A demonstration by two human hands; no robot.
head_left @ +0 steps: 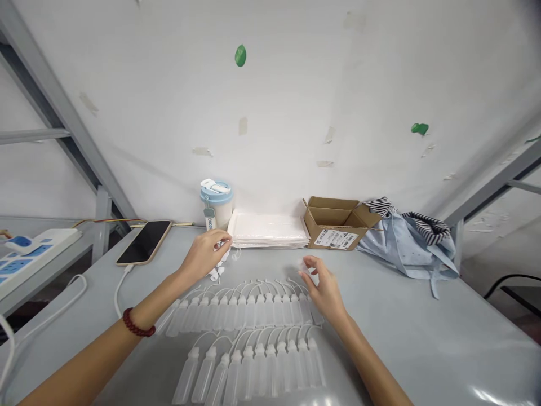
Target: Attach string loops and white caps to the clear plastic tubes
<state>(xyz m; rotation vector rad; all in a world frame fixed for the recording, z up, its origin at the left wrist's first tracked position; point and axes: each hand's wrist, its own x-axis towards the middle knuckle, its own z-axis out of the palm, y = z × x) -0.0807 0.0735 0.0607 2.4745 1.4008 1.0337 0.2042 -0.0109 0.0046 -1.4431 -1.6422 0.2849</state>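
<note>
1. The back row of bottles [232, 316] lies from 7 to 9 o'clock of the right hand [324, 288]; the front row of bottles [249, 373] is set at 7 o'clock, farther off.
2. The bottles' long axes are turned roughly 12 to 6, necks away from the person; those at the left end are tilted toward 1 and 7.
3. The right end of the back row is placed nearest the right hand, whose thumb and forefinger are curled toward each other around what appears to be a pale translucent piece [302, 267]; whether it is clamped cannot be told.
4. The left hand's [207, 252] fingertips are drawn close together beside a thin white loop [237, 254]; whether it is gripped cannot be told.
5. Loose white caps [214, 275] are scattered at 4 to 5 o'clock of the left hand, the nearer one.
6. Reach toward 12 is bounded by the cup [217, 195], the white stack [270, 230] and the cardboard box [363, 234].
7. A gap is left between the hands; at the right hand's 3 o'clock, grey tabletop [401, 316] is seen.
</note>
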